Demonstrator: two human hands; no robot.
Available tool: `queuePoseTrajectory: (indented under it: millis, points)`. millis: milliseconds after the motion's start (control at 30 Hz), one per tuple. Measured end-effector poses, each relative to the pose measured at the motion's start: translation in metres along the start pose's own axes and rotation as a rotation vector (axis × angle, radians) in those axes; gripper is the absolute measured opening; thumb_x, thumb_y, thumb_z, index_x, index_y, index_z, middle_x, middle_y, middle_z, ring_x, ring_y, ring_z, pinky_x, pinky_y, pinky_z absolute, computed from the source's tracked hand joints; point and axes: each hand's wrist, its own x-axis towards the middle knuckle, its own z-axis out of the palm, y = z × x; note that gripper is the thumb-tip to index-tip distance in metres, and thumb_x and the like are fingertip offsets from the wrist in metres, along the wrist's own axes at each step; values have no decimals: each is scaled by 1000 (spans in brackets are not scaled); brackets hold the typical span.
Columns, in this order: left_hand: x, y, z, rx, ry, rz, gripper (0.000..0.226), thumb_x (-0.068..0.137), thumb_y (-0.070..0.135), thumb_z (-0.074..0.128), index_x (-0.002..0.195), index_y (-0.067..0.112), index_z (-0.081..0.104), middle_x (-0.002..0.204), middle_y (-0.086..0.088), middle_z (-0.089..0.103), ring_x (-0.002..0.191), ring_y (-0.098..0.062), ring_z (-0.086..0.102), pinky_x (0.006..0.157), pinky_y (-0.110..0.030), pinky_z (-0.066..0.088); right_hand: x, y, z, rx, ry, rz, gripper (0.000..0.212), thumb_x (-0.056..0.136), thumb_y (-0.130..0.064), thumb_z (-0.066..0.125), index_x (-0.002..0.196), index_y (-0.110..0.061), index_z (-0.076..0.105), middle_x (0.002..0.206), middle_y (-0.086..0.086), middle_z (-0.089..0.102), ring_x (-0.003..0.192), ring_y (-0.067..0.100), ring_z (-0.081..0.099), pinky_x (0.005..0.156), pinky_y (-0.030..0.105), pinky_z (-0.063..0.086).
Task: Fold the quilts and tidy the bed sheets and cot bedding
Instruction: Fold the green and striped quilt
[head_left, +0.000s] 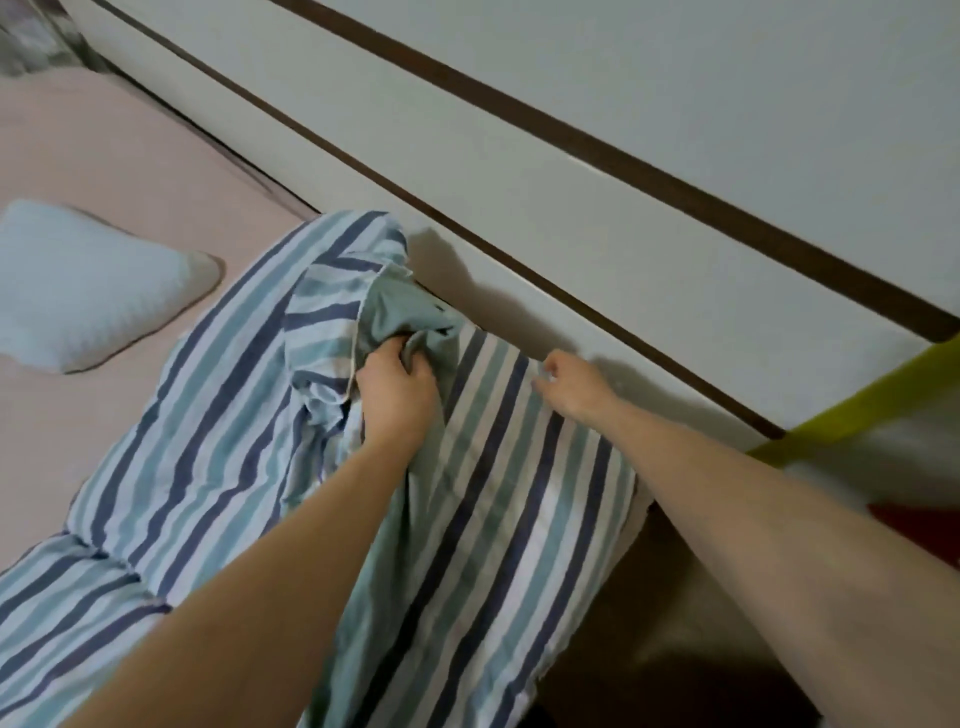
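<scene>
Striped quilt (218, 415) draped over pink sheet (104, 156), hanging off bed edge toward 5 o'clock. Left hand (397, 387) clutching bunched green lining at centre; right hand (569, 382) pinching edge at 3 o'clock. Best to pull both corners taut, match edges before folding.

The quilt (218, 415) lay across the bed sheet (104, 171), its near end hanging off the bed's edge. A pillow (88, 286) sat on the sheet to its left, and the wall panels (571, 182) ran behind and to the right.
</scene>
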Motion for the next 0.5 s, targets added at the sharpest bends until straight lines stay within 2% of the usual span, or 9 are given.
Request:
queuePoseTrajectory:
  millis: [100, 200, 267, 333, 400, 433, 467, 500]
  points:
    - [19, -6, -5, 138, 106, -89, 21, 94, 22, 50, 100, 9, 66, 102, -13, 65, 97, -31, 59, 83, -31, 42, 24, -31, 2, 145, -11, -72, 29, 97, -37, 49, 118, -17, 54, 108, -2, 58, 93, 14, 54, 80, 29, 44]
    - [35, -10, -24, 222, 148, -281, 34, 89, 39, 51, 104, 11, 64, 113, -14, 60, 106, -34, 53, 94, -40, 43, 32, -78, 0, 564, -102, -7, 41, 94, -52, 48, 120, -22, 50, 117, 0, 58, 96, 13, 55, 78, 29, 43]
    - [43, -8, -42, 54, 100, -417, 40, 89, 44, 44, 92, 9, 64, 96, -9, 63, 87, -28, 56, 79, -35, 46, 32, -108, 0, 686, -195, 13, 61, 87, -62, 52, 133, -25, 42, 125, -3, 52, 101, 12, 52, 82, 31, 42]
    - [47, -5, -72, -78, 173, -430, 57, 87, 47, 32, 73, 4, 66, 70, -7, 65, 67, -25, 58, 66, -33, 47, 32, -148, 4, 781, -280, 12, 81, 82, -64, 59, 146, -27, 26, 131, -2, 46, 109, 15, 51, 93, 37, 43]
    - [49, -3, -100, 55, 410, -304, 61, 83, 49, 28, 64, 3, 63, 58, -6, 60, 57, -24, 54, 58, -31, 40, 31, -174, 11, 935, -306, 78, 97, 78, -56, 69, 152, -28, 13, 145, 5, 39, 124, 26, 46, 104, 46, 41]
    - [54, -5, -119, 127, 481, -239, 60, 84, 52, 29, 68, 5, 62, 63, -7, 61, 59, -23, 53, 57, -29, 37, 28, -190, 16, 982, -299, 114, 101, 77, -48, 74, 152, -27, 9, 148, 8, 37, 127, 30, 45, 106, 48, 41]
    - [60, -5, -126, 163, 459, -212, 58, 86, 57, 33, 76, 9, 63, 74, -7, 65, 64, -20, 55, 58, -28, 38, 26, -194, 18, 1002, -288, 145, 102, 78, -37, 77, 153, -25, 9, 147, 10, 38, 127, 31, 46, 105, 48, 42]
    - [68, -5, -134, 127, 368, -261, 58, 86, 64, 38, 90, 13, 64, 90, -7, 67, 75, -20, 59, 66, -31, 44, 24, -201, 22, 1016, -306, 142, 99, 80, -24, 76, 153, -25, 10, 145, 12, 41, 124, 31, 48, 104, 49, 43]
